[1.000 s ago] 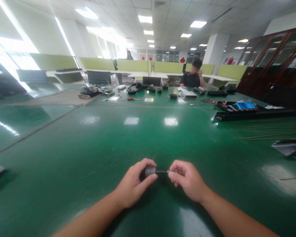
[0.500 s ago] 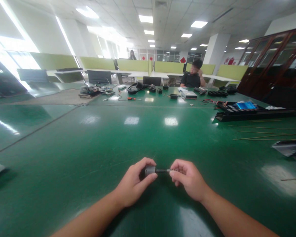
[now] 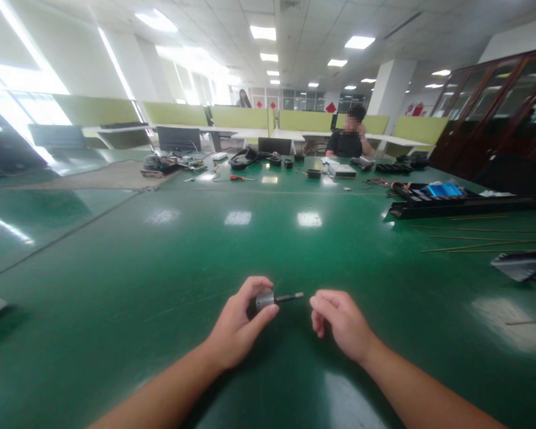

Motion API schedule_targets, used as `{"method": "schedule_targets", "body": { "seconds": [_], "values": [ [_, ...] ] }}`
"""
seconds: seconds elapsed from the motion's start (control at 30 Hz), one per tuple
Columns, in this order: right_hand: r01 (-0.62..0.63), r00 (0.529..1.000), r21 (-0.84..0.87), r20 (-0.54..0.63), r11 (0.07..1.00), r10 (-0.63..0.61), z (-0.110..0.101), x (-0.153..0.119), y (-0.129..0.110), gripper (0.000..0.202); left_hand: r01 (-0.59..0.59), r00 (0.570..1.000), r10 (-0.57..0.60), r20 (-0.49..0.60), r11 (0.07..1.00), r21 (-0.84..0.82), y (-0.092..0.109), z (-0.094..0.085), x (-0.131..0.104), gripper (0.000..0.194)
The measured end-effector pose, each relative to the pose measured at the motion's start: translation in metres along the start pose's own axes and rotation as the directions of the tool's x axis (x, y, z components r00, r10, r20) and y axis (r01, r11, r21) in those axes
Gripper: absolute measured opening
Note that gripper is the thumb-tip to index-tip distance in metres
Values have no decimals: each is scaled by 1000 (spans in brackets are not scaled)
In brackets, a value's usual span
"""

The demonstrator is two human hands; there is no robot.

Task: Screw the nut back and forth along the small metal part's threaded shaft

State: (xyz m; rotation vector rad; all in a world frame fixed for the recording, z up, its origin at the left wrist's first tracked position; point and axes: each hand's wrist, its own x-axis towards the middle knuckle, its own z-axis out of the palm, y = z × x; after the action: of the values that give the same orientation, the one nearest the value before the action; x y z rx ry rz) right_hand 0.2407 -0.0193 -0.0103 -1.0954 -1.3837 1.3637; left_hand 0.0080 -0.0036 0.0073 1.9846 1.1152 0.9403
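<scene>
Between the thumb and fingers of my left hand (image 3: pixel 237 325) is a grey metal cylinder with a thin shaft (image 3: pixel 265 300). Its dark shaft points right and slightly up, ending in a lighter tip; the cylinder's left end is partly covered by my fingers. Just right of that tip, and apart from it, is my right hand (image 3: pixel 342 322). Its fingers are curled and the thumb presses against the index finger, so whatever may be inside is hidden. Both hands are above the green tabletop (image 3: pixel 268 250).
An orange-handled screwdriver (image 3: pixel 237 177) lies toward the far side, near small black boxes (image 3: pixel 313 173) and a white box (image 3: pixel 342 170). At right are a long black tray (image 3: pixel 455 208) and several thin rods (image 3: pixel 482 241). A person in black (image 3: pixel 346 143) sits across the table.
My right fingers have come off the shaft's end and curled further. My left hand has moved slightly left and up, tilting the cylinder so its shaft points a little upward.
</scene>
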Motion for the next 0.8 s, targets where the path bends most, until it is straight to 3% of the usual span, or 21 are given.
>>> {"method": "schedule_targets", "body": {
  "seconds": [0.13, 0.23, 0.7, 0.8],
  "values": [
    [-27, 1000, 13, -7, 1000, 28, 2, 1, 2, 51, 7, 997, -16, -73, 993, -116, -4, 2, -1, 23],
    [-35, 999, 14, -12, 999, 35, 3, 1, 2, 51, -5, 998, -6, -64, 985, -173, -3, 2, 0, 28],
    [-21, 1000, -64, 9, 998, 22, 5, -2, -1, 46, -68, 995, 56, -83, 986, -152, 1, 1, 5, 44],
    [-9, 1000, -78, 17, 997, 10, 5, -2, -1, 46, -29, 995, 13, -94, 984, -174, -1, 1, 5, 42]
  ]
}}
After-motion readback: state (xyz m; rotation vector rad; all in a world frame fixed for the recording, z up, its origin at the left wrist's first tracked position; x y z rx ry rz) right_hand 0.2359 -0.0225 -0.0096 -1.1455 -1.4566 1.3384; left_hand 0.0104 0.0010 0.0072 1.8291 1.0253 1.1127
